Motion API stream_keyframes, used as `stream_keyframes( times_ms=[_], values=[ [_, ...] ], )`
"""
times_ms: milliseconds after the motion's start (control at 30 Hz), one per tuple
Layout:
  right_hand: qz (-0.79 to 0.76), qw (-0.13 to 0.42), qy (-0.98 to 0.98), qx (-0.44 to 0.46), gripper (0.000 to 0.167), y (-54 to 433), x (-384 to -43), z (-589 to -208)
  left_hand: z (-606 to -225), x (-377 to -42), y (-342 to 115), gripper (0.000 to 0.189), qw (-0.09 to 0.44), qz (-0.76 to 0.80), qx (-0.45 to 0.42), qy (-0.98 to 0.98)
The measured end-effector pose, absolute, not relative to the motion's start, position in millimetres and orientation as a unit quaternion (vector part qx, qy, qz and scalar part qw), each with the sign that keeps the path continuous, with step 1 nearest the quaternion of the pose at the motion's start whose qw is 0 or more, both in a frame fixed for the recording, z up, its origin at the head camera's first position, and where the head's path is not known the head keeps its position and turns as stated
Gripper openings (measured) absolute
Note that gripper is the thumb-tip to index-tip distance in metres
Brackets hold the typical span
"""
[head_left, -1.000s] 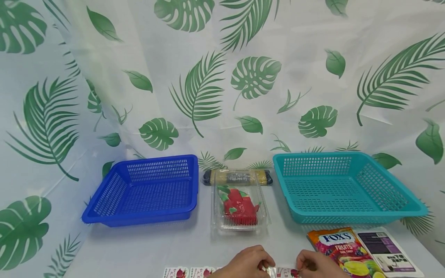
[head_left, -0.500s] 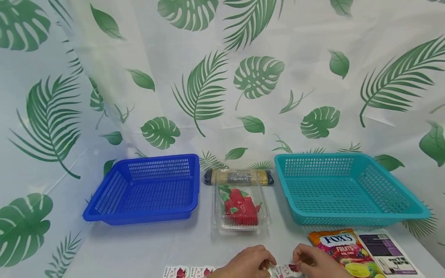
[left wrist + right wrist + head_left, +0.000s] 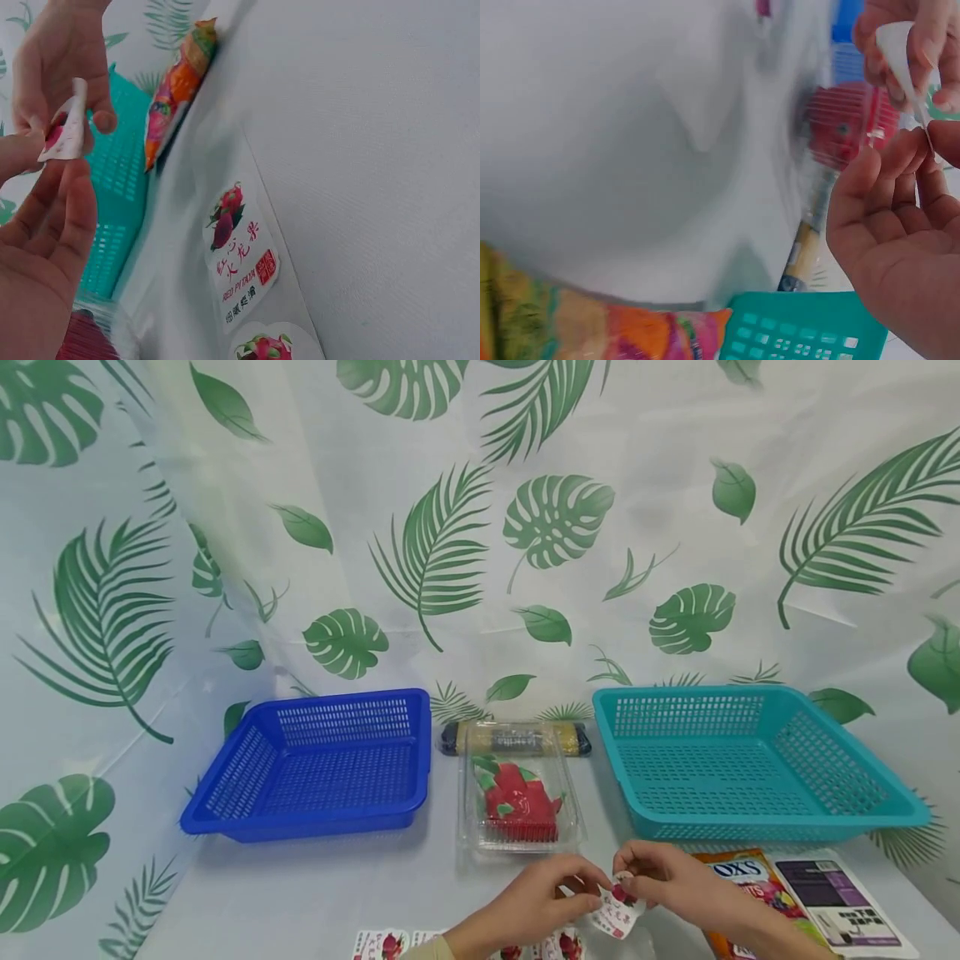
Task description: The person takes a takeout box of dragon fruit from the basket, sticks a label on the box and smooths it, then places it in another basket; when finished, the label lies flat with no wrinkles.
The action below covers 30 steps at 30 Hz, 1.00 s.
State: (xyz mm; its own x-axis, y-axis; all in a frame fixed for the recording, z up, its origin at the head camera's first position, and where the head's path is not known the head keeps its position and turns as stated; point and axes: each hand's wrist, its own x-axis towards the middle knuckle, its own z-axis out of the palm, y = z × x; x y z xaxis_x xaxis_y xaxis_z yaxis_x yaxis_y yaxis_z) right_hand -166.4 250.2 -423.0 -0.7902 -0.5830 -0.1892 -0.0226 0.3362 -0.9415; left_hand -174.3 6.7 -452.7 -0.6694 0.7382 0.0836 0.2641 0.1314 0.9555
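Both hands at lower centre of frame: left hand and right hand pinch dragon-fruit sticker above counter. Risk: adhesive folding onto itself or sticking to fingers, given curl.

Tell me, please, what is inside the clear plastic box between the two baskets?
The clear plastic box holds a red dragon fruit with green scales. Its underside and whatever lies beneath it are hidden.
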Motion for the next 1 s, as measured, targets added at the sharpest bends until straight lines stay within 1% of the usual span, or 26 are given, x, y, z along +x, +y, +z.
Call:
stream_keyframes(
  times_ms=[167, 267, 467, 600, 800, 867, 1000],
  values=[
    [-0.552, 0.269, 0.771, -0.17, 0.021, 245, -173, -412, -449, -173, 8, 0.019, 0.222, 0.585, 0.303, 0.719],
    [-0.552, 0.263, 0.775, -0.161, 0.022, 243, -176, -408, -445, -172, 9, 0.018, 0.222, 0.606, 0.277, 0.712],
    [-0.56, 0.249, 0.776, -0.149, 0.026, 238, -179, -403, -440, -173, 9, 0.021, 0.207, 0.623, 0.263, 0.707],
    [-0.559, 0.21, 0.794, -0.118, 0.033, 231, -178, -399, -435, -176, 10, 0.021, 0.167, 0.628, 0.25, 0.718],
    [-0.551, 0.117, 0.825, -0.052, 0.046, 218, -177, -394, -423, -187, 7, 0.022, 0.065, 0.616, 0.228, 0.751],
    [-0.55, 0.098, 0.828, -0.046, 0.047, 215, -177, -392, -420, -192, 6, 0.024, 0.038, 0.606, 0.228, 0.761],
    [-0.541, 0.077, 0.836, -0.049, 0.049, 209, -181, -388, -414, -200, 3, 0.026, 0.01, 0.591, 0.227, 0.774]
  ],
)
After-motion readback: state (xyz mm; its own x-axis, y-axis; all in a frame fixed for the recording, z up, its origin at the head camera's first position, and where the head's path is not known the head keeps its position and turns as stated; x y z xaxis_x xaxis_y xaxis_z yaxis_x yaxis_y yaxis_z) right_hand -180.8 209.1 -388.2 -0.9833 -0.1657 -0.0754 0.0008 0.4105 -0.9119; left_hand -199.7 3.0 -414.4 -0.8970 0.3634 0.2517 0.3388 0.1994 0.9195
